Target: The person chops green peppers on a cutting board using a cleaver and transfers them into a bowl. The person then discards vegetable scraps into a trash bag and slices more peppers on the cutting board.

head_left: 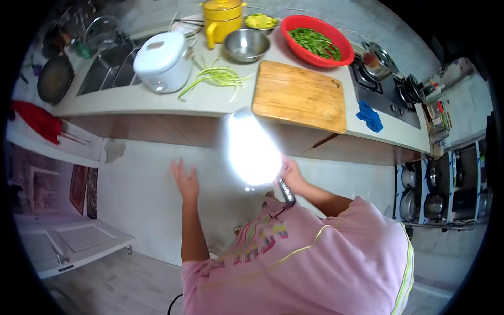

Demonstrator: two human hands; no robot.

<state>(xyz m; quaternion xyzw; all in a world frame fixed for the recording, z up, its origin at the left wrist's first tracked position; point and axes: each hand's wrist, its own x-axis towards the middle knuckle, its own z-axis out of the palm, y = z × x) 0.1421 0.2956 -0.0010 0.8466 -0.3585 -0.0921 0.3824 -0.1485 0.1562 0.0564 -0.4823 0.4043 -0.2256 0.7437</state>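
A cleaver (254, 152) with a wide blade, glaring white with reflected light, is held in my right hand (292, 174). Its black handle end sticks out below my fist, close to my pink shirt. My left hand (186, 182) is raised, empty, with its fingers spread, slightly smeared by motion. Beyond the blade lies a wooden cutting board (299, 94) at the counter's front edge, bare on top. Left of the board is a loose bunch of scallions (223, 77), and behind that stands a steel bowl (247, 46).
A red basin (318, 59) of cut greens stands behind the board. A white rice cooker (164, 63), a yellow pot (222, 21) and a small dish (260, 22) of yellow food share the counter. Right are a blue cloth (369, 116) and a gas stove (391, 94); left, a sink (110, 71).
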